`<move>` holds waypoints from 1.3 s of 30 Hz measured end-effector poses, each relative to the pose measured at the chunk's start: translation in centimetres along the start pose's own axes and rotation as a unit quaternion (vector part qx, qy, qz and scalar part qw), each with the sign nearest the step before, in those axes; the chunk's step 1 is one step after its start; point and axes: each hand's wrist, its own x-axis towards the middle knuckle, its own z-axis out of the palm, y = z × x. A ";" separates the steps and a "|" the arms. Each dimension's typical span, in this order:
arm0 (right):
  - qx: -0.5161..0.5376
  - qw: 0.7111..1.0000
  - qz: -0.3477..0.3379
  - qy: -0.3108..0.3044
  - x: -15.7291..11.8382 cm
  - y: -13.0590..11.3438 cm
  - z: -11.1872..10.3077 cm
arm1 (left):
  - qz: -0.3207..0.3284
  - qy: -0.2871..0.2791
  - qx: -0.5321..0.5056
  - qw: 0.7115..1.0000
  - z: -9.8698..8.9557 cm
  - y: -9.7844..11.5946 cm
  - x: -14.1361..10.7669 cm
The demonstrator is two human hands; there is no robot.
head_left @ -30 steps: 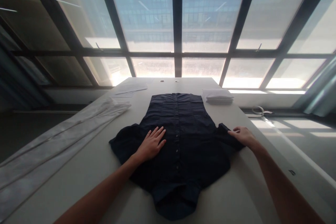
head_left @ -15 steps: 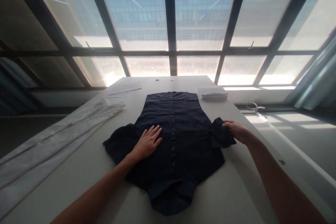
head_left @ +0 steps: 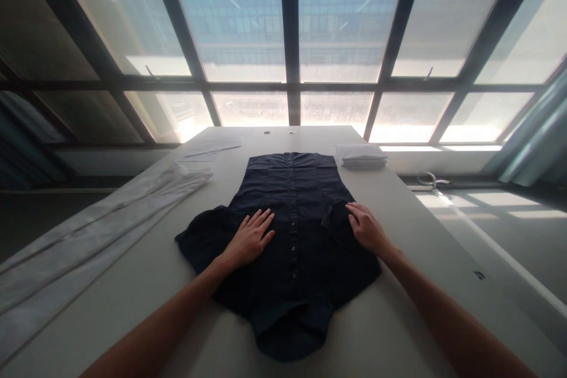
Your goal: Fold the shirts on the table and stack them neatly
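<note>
A dark navy button-up shirt (head_left: 279, 189) lies spread front side up, its collar toward me and its hem toward the window. My left hand (head_left: 250, 239) rests flat on the left half of the shirt, fingers spread, beside the button line. The sleeve on the left still sticks outward. Over on the right, the short sleeve (head_left: 335, 220) is folded inward across the shirt's front. My right hand (head_left: 368, 229) lies on that fold at the shirt's right edge, fingers pointing left and fairly straight.
The white table (head_left: 416, 283) runs toward large framed windows. A stack of folded white cloths (head_left: 362, 157) stands at the far right. Long pale fabric (head_left: 110, 221) stretches along the left side, with thin white sheets (head_left: 212, 147) beyond it. A small dark mark (head_left: 479, 275) shows at the right.
My right hand has carried the right sleeve inward from the table side onto the shirt's front, and its pinch has loosened. My left hand stays in place.
</note>
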 end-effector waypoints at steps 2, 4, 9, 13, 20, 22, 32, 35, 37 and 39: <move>-0.068 0.995 -0.031 -0.072 -0.5 -0.6 0.9 | 0.000 -0.003 0.001 1.000 0.0 0.0 0.0; -0.115 0.984 -0.031 -0.131 -0.9 -1.2 1.6 | -0.001 -0.003 0.001 1.000 0.0 0.0 0.0; -0.156 0.976 -0.008 -0.154 -0.6 -1.2 1.9 | -0.001 -0.002 -0.006 1.000 -0.1 0.0 0.0; -0.161 0.978 0.039 -0.126 0.1 0.2 1.4 | 0.000 0.001 -0.010 1.000 -0.1 0.1 0.0; -0.172 0.983 -0.009 -0.066 -0.1 -1.9 2.3 | -0.001 0.003 -0.022 1.000 0.0 0.1 0.0; -0.148 0.981 -0.058 -0.112 -0.6 -3.4 3.0 | -0.004 -0.004 -0.025 1.000 -0.2 0.1 0.0; -0.041 0.998 -0.033 -0.041 1.1 -1.6 2.8 | 0.251 -0.031 -0.137 0.958 -3.5 9.9 3.8; -0.092 0.989 -0.059 -0.100 1.2 -0.6 2.4 | 0.305 -0.048 -0.146 0.940 -3.0 12.8 5.3; -0.121 0.979 -0.073 -0.147 1.2 -0.3 2.3 | 0.308 -0.067 -0.140 0.938 -2.2 13.2 5.7; -0.143 0.974 -0.065 -0.161 1.4 -0.2 2.3 | 0.305 -0.076 -0.137 0.939 -1.4 12.7 5.6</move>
